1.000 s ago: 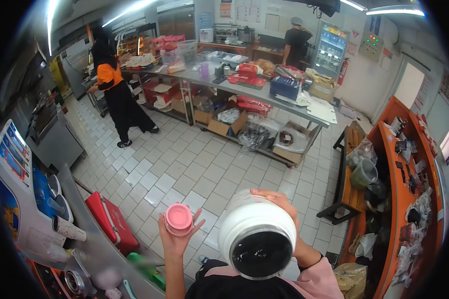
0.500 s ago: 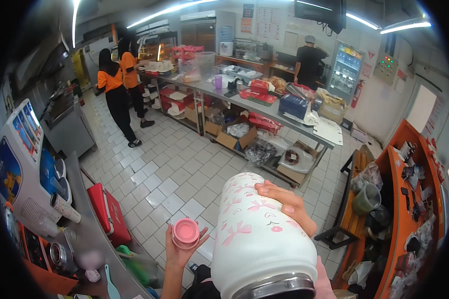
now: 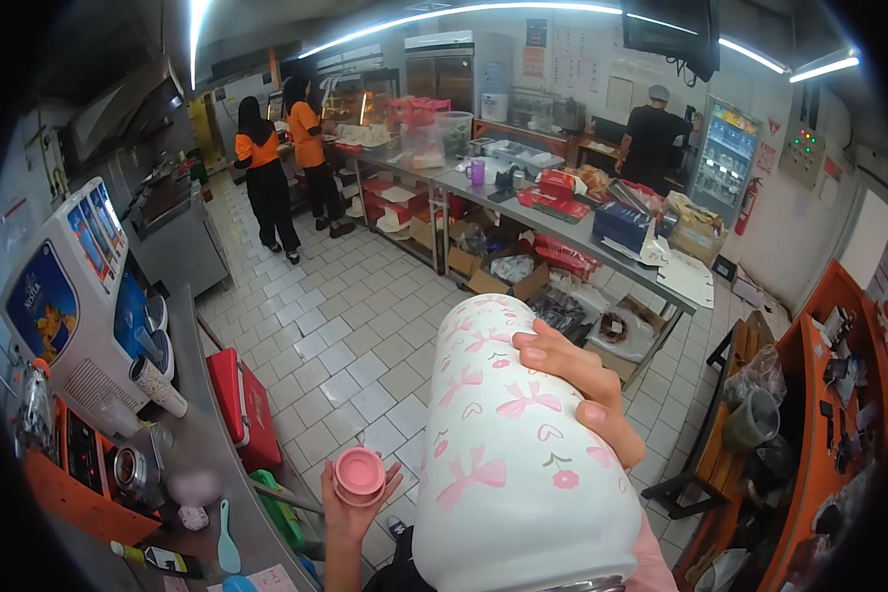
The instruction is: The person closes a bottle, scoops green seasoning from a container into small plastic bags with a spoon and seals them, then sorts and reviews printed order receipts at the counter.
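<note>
**Right hand (image 3: 582, 390) on bottle (image 3: 508, 434), left hand (image 3: 353, 518) on lid (image 3: 359, 474)**

The right hand's grip is wrapped around the white bottle, fingers on its side printed with pink bows and hearts. The bottle is tilted, its metal rim (image 3: 592, 582) partly showing at the end nearest the wearer. Left of the bottle and apart from it, the left hand's grip holds the pink lid. Farther left of the bottle, a spatula (image 3: 228, 543) lies on a table (image 3: 212, 449). Beyond the bottle, two people (image 3: 266, 183) in orange stand together.

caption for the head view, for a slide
Right hand around a white bow-patterned bottle, left hand holding a pink cap, above a tiled floor.
</note>
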